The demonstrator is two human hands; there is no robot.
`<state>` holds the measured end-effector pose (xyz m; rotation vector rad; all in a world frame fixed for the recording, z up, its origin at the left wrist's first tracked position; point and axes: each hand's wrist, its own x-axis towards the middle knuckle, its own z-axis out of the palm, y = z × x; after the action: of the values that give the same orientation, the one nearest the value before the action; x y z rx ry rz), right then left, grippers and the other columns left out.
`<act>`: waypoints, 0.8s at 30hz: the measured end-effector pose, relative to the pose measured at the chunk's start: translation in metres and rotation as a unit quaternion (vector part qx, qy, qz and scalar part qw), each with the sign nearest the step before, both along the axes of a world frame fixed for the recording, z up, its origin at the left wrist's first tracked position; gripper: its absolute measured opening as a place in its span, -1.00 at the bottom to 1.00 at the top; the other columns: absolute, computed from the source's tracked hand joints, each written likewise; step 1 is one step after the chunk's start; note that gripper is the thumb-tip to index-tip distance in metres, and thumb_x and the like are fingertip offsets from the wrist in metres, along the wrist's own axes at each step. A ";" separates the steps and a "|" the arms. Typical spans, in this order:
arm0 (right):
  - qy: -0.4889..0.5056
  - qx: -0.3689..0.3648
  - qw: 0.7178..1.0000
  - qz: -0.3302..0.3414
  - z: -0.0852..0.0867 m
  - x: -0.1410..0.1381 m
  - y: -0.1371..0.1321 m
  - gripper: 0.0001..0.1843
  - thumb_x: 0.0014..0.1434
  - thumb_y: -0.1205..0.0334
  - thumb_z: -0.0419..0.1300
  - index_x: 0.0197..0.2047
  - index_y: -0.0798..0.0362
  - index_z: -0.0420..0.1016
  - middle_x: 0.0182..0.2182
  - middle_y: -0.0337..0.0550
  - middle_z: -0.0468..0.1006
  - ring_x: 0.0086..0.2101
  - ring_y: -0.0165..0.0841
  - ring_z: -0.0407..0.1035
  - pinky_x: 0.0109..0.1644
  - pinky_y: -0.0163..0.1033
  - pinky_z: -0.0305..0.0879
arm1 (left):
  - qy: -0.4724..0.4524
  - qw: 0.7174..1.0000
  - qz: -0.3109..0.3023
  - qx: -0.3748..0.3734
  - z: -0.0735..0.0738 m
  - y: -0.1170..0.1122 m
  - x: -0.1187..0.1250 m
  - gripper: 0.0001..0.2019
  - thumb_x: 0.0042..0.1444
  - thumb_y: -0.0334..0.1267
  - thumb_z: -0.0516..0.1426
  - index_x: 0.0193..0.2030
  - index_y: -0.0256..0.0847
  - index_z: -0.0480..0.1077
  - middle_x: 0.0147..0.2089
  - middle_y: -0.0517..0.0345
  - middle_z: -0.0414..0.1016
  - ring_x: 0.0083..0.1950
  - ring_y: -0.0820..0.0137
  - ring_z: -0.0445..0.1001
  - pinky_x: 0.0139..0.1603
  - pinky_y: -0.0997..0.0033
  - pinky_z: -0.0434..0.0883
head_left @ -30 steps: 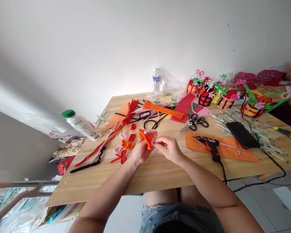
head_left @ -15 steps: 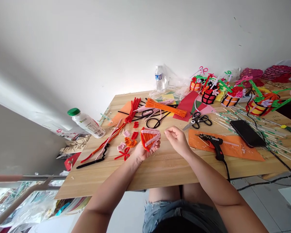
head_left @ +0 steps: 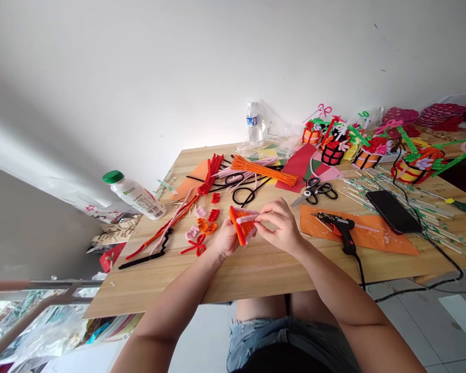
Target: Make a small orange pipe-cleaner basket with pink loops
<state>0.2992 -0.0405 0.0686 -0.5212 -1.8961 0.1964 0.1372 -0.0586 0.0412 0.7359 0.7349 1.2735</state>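
Observation:
My left hand (head_left: 226,239) is closed around an orange and pink cone-shaped pipe cleaner piece (head_left: 241,224), held just above the wooden table. At the pink end of this cone, my right hand (head_left: 278,226) pinches with thumb and forefinger; its fingertips touch the pink trim. Left of my hands lie short coiled pipe cleaner bits (head_left: 206,226) in orange, red and pink, and a red pipe cleaner bow (head_left: 196,245). Behind the cone lies a black pipe cleaner loop (head_left: 243,196).
A hot glue gun (head_left: 339,226) rests on orange felt at right, beside scissors (head_left: 314,191) and a phone (head_left: 393,212). Orange pipe cleaners (head_left: 264,171) lie in a bundle. A white bottle (head_left: 135,196) stands left; small flower baskets (head_left: 413,160) line the back right.
My right hand has moved left from beside the cone to its pink trim, touching it. The cone has turned in my left hand, showing its orange edge more.

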 end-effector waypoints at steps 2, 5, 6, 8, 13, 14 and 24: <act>-0.019 0.001 1.000 -0.008 0.000 0.002 0.002 -0.94 0.08 0.34 0.24 -0.38 -0.03 0.49 -0.40 -0.16 0.44 -0.29 -0.28 0.28 -0.19 -0.10 0.30 | 0.001 1.000 0.027 0.016 0.000 0.001 0.001 -0.61 -0.36 -0.21 0.43 -0.35 -0.31 0.51 -0.45 0.08 0.56 -0.49 0.40 0.48 -0.47 0.43 0.41; -0.045 0.011 0.999 -0.020 0.001 0.004 0.003 -0.95 0.09 0.34 0.23 -0.38 0.00 0.49 -0.40 -0.13 0.46 -0.29 -0.27 0.27 -0.20 -0.11 0.28 | -0.002 0.997 0.071 0.033 -0.004 0.003 0.000 -0.59 -0.37 -0.29 0.43 -0.30 -0.27 0.49 -0.37 0.09 0.59 -0.42 0.37 0.53 -0.35 0.39 0.47; -0.053 0.013 0.998 -0.024 0.001 0.005 0.004 -0.95 0.09 0.35 0.23 -0.38 0.01 0.49 -0.40 -0.11 0.47 -0.30 -0.27 0.27 -0.21 -0.11 0.28 | 0.000 0.995 0.089 0.038 -0.006 0.004 -0.001 -0.59 -0.38 -0.32 0.43 -0.30 -0.24 0.48 -0.37 0.11 0.60 -0.40 0.37 0.54 -0.34 0.38 0.48; -0.069 0.014 0.997 -0.032 0.001 0.005 0.004 -0.93 0.10 0.36 0.21 -0.38 0.01 0.49 -0.40 -0.10 0.48 -0.30 -0.26 0.26 -0.21 -0.11 0.26 | 0.015 0.992 0.117 0.048 -0.010 0.006 -0.002 -0.59 -0.37 -0.37 0.42 -0.29 -0.21 0.47 -0.38 0.16 0.59 -0.42 0.38 0.53 -0.37 0.40 0.47; -0.118 0.052 0.989 -0.071 0.000 0.004 0.001 -0.87 0.13 0.40 0.16 -0.40 0.00 0.47 -0.40 -0.11 0.50 -0.30 -0.25 0.25 -0.20 -0.09 0.23 | 0.038 0.988 0.130 0.079 -0.018 0.009 -0.005 -0.60 -0.36 -0.43 0.40 -0.29 -0.21 0.46 -0.36 0.19 0.59 -0.37 0.35 0.55 -0.40 0.46 0.45; -0.129 0.068 0.986 -0.080 0.000 0.005 0.000 -0.86 0.13 0.41 0.14 -0.40 0.00 0.46 -0.40 -0.12 0.50 -0.29 -0.25 0.26 -0.19 -0.09 0.23 | 0.041 0.988 0.126 0.079 -0.019 0.009 -0.005 -0.60 -0.36 -0.43 0.40 -0.29 -0.21 0.46 -0.35 0.18 0.59 -0.34 0.33 0.56 -0.38 0.46 0.45; -0.081 0.022 0.996 -0.027 0.001 0.003 -0.002 -0.87 0.11 0.41 0.11 -0.40 0.00 0.39 -0.39 -0.12 0.49 -0.28 -0.27 0.27 -0.19 -0.12 0.27 | 0.030 0.993 0.091 0.065 -0.006 0.002 -0.002 -0.56 -0.39 -0.34 0.44 -0.29 -0.20 0.44 -0.36 0.18 0.57 -0.21 0.29 0.58 -0.21 0.39 0.49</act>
<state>0.3025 -0.0428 0.0699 -0.5723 -2.0353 0.0777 0.1357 -0.0568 0.0354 0.8307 0.7868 1.4799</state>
